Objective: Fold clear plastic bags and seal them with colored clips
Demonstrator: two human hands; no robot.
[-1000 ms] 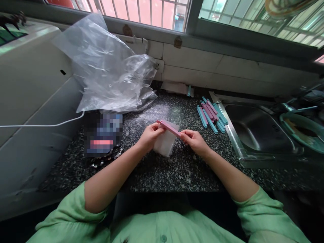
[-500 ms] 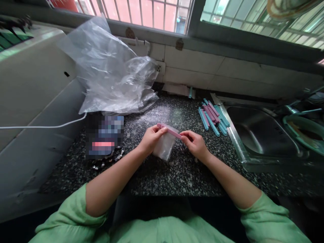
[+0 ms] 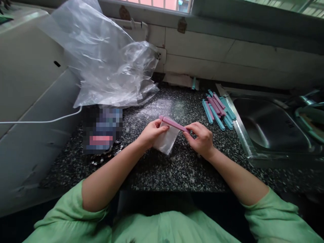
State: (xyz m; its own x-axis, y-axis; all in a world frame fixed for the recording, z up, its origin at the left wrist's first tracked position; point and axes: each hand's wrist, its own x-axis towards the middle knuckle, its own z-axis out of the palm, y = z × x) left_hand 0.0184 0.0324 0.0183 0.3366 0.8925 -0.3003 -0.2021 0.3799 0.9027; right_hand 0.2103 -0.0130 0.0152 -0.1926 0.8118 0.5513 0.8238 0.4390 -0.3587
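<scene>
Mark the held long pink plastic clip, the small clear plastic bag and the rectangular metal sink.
Held pink clip (image 3: 174, 124): head view, bar's middle.
Clear bag (image 3: 167, 140): head view, front face.
Metal sink (image 3: 270, 125): head view, basin floor.

Between the left hand (image 3: 152, 133) and right hand (image 3: 201, 138), a clip (image 3: 174, 124) lies across the far end of a pouch (image 3: 165, 140) over the counter (image 3: 164, 175); bags (image 3: 111, 67) sit far left, piled clips (image 3: 215, 106) right, beside the sink (image 3: 242, 138).

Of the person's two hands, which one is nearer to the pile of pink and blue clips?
Right. The right hand is just in front of the pile, slightly to its left; the left hand is farther left, at the small bag.
</scene>
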